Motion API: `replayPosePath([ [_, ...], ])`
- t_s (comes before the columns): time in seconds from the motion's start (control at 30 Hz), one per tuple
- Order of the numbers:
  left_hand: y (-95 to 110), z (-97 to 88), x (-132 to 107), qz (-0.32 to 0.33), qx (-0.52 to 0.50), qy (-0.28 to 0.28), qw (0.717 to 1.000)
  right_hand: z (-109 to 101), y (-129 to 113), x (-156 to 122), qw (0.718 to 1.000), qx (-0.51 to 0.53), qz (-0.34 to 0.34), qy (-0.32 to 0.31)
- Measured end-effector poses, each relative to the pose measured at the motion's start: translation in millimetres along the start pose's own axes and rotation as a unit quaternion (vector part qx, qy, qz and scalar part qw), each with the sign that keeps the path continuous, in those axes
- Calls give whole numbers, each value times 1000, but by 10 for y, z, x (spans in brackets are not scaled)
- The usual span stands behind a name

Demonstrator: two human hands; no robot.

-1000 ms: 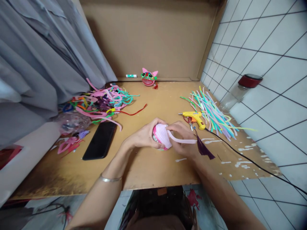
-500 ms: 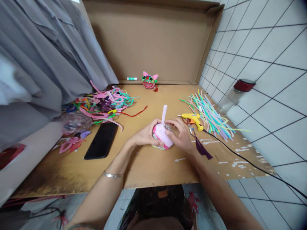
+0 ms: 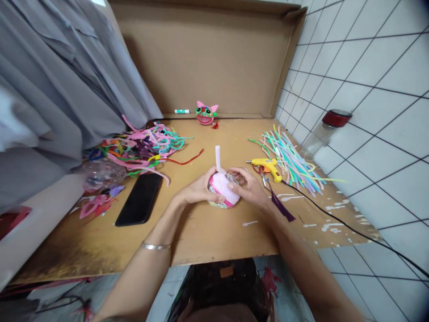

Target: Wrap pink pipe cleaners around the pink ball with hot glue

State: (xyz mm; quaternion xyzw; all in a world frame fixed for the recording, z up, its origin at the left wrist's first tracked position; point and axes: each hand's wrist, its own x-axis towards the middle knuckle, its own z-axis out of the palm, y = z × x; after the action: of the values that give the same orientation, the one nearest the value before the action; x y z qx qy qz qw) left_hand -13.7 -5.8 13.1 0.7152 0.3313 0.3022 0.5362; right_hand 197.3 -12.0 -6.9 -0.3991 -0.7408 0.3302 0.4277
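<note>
Between my two hands is a round ball [image 3: 222,187] wound with pale pink pipe cleaner, with brighter pink and mixed colours showing along its lower left side. A pale pipe cleaner end [image 3: 218,157] sticks up from its top. My left hand [image 3: 201,188] wraps the ball's left side, thumb across the front. On the right side, my right hand [image 3: 248,188] presses its thumb and fingers against the ball. The ball's underside is hidden. Right of my right hand lies a yellow hot glue gun [image 3: 268,166], with small scissors [image 3: 263,179] partly under it and a purple tassel [image 3: 280,206] below.
Pipe cleaners lie in a tangled pile [image 3: 150,143] at left and a straighter bundle [image 3: 290,156] at right. A black phone [image 3: 139,199] lies left of my arm. A finished-looking animal head [image 3: 205,114] and a glue stick [image 3: 182,111] stand by the cardboard back. A glass jar [image 3: 323,132] stands right.
The upright pipe cleaner end has swung left and now leans left instead of right. Both hands keep hold of the ball, and the whole view has shifted slightly.
</note>
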Motion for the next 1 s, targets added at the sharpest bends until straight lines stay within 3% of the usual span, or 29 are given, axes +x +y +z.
replayPosePath([
  [0.2,-10,-80,-29,-26,37,0,999,19,97,15,998,-16,49,-21],
  [0.6,44,-178,-79,-44,29,-46,998,64,152,-4,998,-32,11,-61],
  [1.0,81,-201,-113,-58,2,-60,996,54,-41,-22,994,-82,-12,-66],
])
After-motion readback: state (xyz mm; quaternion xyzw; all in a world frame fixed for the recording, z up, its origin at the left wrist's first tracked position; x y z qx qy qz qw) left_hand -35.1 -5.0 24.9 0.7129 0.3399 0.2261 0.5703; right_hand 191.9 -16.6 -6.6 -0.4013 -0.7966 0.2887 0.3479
